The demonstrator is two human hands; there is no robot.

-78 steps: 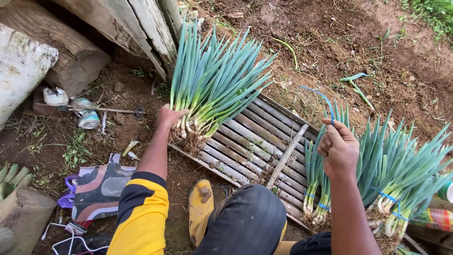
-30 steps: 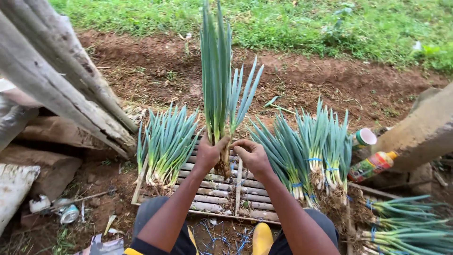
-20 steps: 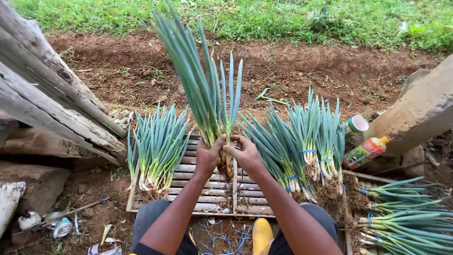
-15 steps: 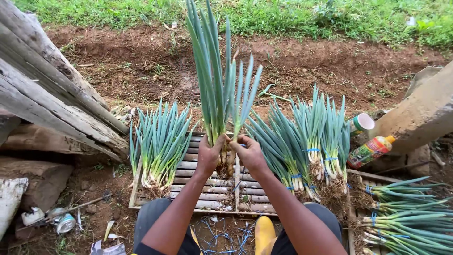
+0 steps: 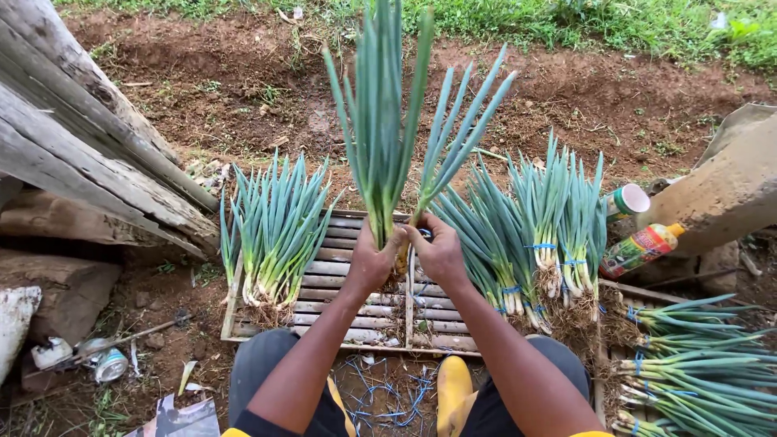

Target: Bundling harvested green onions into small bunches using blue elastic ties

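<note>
Head view: both hands met at the middle, over a slatted wooden crate [image 5: 340, 279].
Left hand [image 5: 374, 260]: fingers curled tight around the base of an upright bunch of green onions [image 5: 380, 137]; thumb pressed on the stalks.
Right hand [image 5: 441, 252]: fingers bent closed on the same bunch from the right side, touching the left hand; a few stalks fanned out above its knuckles toward the right.
Grip detail: no gap seen between fingers and stalks; whether anything else was pinched in the right fingertips, could not tell.
Bunch position: held upright above the fingers, roots hidden down between the palms.
Left of fingers: loose pile of green onions [image 5: 275, 235] leaning on the crate's left end, apart from the hands.
Right of fingers: tied bundles [image 5: 542, 235] with blue bands, just beside the right wrist.
Far right: more bundles lying flat [image 5: 704, 356], plus a plastic bottle [image 5: 643, 247] and a small can [image 5: 627, 200] by a concrete block [image 5: 720, 194].
Below fingers: blue ties [image 5: 388, 396] scattered on the ground between the knees; yellow boot [image 5: 453, 392] near them.
Edges: wooden planks [image 5: 81, 154] slanted at far left, well apart.
Open room: bare crate slats between left pile and the hands; bare soil [image 5: 243, 81] beyond the fingers.
</note>
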